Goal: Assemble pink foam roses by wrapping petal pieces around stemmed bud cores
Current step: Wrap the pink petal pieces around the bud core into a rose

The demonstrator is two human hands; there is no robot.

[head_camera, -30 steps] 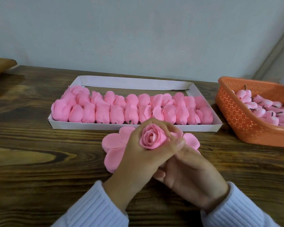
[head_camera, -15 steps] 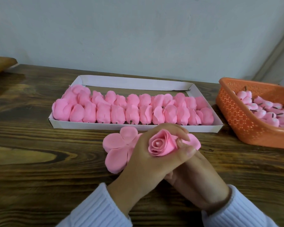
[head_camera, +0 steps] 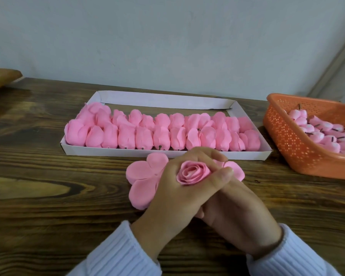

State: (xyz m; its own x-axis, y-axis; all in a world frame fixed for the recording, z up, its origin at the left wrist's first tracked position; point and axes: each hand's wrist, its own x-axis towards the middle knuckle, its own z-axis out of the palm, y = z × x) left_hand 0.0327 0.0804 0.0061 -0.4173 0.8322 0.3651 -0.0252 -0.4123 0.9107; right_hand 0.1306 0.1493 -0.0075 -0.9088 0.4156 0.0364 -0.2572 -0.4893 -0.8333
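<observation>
A pink foam rose (head_camera: 193,173) with wrapped petals faces up at the table's middle front. My left hand (head_camera: 173,200) grips it, fingers curled over its far side and thumb pressed on its right. My right hand (head_camera: 237,214) lies tucked beneath the left, its fingers curled in under the rose's base; the stem and that contact are hidden. A flat pink petal piece (head_camera: 143,176) lies on the table just left of and under my hands, and another petal edge (head_camera: 235,170) shows to the right.
A white cardboard tray (head_camera: 167,100) behind my hands holds several finished pink roses (head_camera: 161,134) in rows. An orange perforated basket (head_camera: 291,140) at the right holds several stemmed bud cores (head_camera: 326,134). A wooden edge (head_camera: 0,78) juts in at far left. The wall runs behind the table.
Both hands have shifted the rose slightly right and down towards the table. My left hand's fingers and thumb have kept their hold around the petals.
</observation>
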